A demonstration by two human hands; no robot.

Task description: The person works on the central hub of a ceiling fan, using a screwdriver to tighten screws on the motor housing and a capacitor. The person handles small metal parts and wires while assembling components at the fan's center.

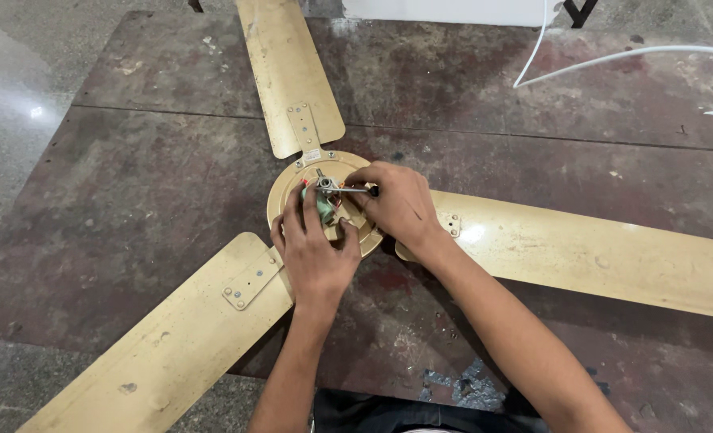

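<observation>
Working at the hub of a gold ceiling fan (324,210) lying flat on a dark worn board (132,192) on the floor. Left hand (315,255) curling around the green part (323,207) at the centre, right hand (400,207) pinching a thin screwdriver (355,190) pointed at the small metal clamp (327,184) (wiring partly hidden). Probably loosening or tightening there, calling next for keeping the tip seated while bracing the hub.

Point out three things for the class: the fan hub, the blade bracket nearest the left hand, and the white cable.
fan hub (286,191), head view, bare gold rim at its left edge.
blade bracket (249,282), head view, middle of the riveted plate.
white cable (613,58), head view, on its long curved run.
</observation>
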